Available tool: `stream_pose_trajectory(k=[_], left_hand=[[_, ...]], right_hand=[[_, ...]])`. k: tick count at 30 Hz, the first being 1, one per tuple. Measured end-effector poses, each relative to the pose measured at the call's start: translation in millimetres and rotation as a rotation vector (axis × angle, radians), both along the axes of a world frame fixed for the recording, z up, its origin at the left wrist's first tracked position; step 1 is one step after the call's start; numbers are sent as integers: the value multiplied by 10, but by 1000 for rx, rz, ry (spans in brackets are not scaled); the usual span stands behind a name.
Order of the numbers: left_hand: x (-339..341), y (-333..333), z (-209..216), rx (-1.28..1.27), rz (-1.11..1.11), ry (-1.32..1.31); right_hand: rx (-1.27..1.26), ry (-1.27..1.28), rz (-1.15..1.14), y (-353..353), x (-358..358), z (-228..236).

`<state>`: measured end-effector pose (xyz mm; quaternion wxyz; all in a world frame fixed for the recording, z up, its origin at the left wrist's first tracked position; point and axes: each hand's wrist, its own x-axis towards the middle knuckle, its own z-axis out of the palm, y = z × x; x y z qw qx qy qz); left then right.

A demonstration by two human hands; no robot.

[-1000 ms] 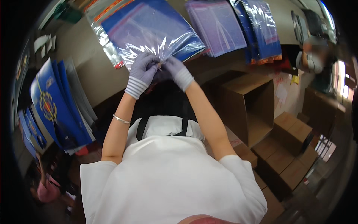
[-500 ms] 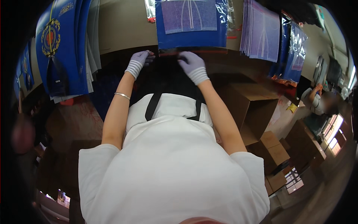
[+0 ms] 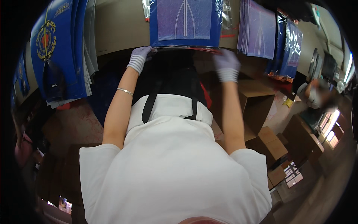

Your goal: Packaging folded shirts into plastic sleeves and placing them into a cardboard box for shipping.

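A blue folder [image 3: 153, 22] with a purple printed sheet [image 3: 184, 19] lies in a clear plastic bag at the near edge of the table, straight ahead. My left hand [image 3: 141, 56], in a lilac glove with a striped cuff, pinches the near left corner of the bag's plastic edge [image 3: 167, 47]. At the near right corner, my right hand [image 3: 226, 63], gloved alike, is smeared by motion, and its fingers cannot be made out. A thin red strip [image 3: 203, 49] runs along the bag's edge toward the right hand.
Blue folders with gold emblems [image 3: 59, 41] stand piled at left. Purple printed sheets [image 3: 256, 30] and bagged blue folders [image 3: 289, 48] lie to the right. Below them is an open cardboard box [image 3: 257, 89], with smaller cartons [image 3: 274, 143] nearer. Another person [image 3: 315, 93] is at far right.
My right hand has swung right, away from the left hand, to the bag's right corner. The left hand has shifted slightly right and up. The bagged folder appears slightly further left.
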<state>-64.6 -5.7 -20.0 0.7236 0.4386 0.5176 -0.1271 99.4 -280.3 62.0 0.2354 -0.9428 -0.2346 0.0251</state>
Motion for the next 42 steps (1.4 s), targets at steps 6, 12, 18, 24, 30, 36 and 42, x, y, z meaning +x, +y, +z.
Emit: stream_pose_trajectory(k=[6,12,18,24,30,36,42], left_hand=[[-10,-43,-29,-308,-58,-75],[24,-64,-63,-629,422,-615],[421,195,216,-566,516,-668],[239,689,-50,-371,534,-778],[281,679,-41,-379,496,-785],[134,653,-124,-275,520,-663],[291,718,-134,-275,501,-622]], right_hand=[[-245,191,-863,-3269,109,200],[5,920,-147,-1107,-658,-342],[596,1072,-53,837,-73,-445],[424,781,-447,429,944,-533],[242,275,-209,1014,1203,-169],[458,328,-178,24,824,1941],[45,-208,-405,-2088,1276,2952]])
